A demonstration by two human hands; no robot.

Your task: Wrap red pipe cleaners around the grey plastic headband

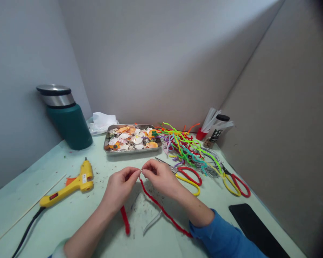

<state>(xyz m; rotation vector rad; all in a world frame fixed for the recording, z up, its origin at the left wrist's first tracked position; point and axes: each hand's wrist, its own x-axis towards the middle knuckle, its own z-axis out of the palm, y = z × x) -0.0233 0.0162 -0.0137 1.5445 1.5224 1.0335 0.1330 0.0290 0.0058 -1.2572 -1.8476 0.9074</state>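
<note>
My left hand [123, 184] is closed in a pinch at the upper end of a long red pipe cleaner [158, 205]. Fingertip to fingertip with it, my right hand [160, 177] pinches at the same end, which the fingers mostly hide. From there the pipe cleaner trails down toward my right blue sleeve. A thicker red fuzzy piece [125, 220] shows below my left wrist, its upper part hidden by the hand. A short grey pipe cleaner [152, 223] lies on the table between my forearms. Scissors with red and yellow handles [188, 179] lie just beyond my right hand.
A yellow glue gun [75, 184] and a thin stick [27, 212] lie left, near a green bottle [70, 123]. Behind stand a metal tray [133, 152] of shells and a pipe cleaner heap [188, 147]. More scissors [235, 182] and a black flat object [254, 227] lie right.
</note>
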